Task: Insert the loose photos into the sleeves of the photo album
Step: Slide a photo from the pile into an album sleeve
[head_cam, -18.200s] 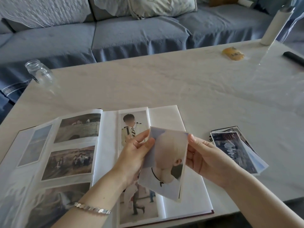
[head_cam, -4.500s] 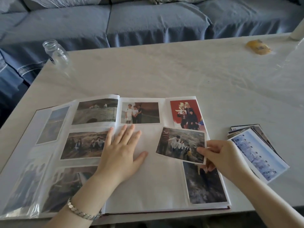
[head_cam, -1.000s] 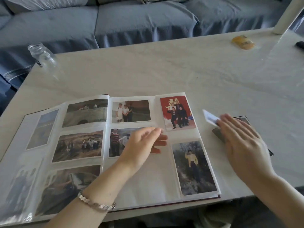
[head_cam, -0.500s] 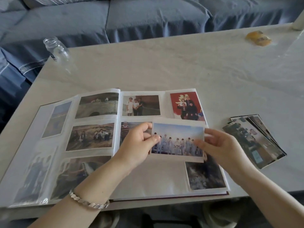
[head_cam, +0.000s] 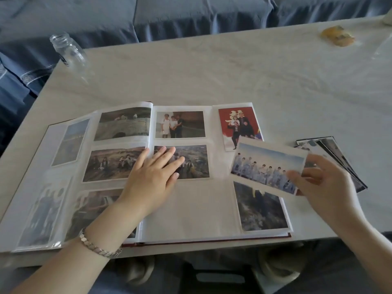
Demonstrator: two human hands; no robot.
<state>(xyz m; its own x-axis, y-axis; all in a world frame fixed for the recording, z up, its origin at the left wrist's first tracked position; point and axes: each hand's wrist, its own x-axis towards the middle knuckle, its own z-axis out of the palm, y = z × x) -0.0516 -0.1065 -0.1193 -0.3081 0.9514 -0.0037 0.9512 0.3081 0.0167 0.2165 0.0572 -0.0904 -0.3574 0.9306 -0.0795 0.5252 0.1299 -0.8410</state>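
Photo album [head_cam: 191, 215] lay open on the worktop [head_cam: 233, 71], pinned flat under the spread left hand [head_cam: 151, 177] while the right hand [head_cam: 324, 183] pinched a group photo [head_cam: 265, 164], seemingly bound for the empty sleeve.

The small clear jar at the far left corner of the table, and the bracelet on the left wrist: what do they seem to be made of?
The small clear jar looks like glass, though clear plastic is possible: the blue sofa shows through it and its threaded neck is open, without a lid. The silver link bracelet looks like polished metal: flat, jointed segments catch bright highlights.
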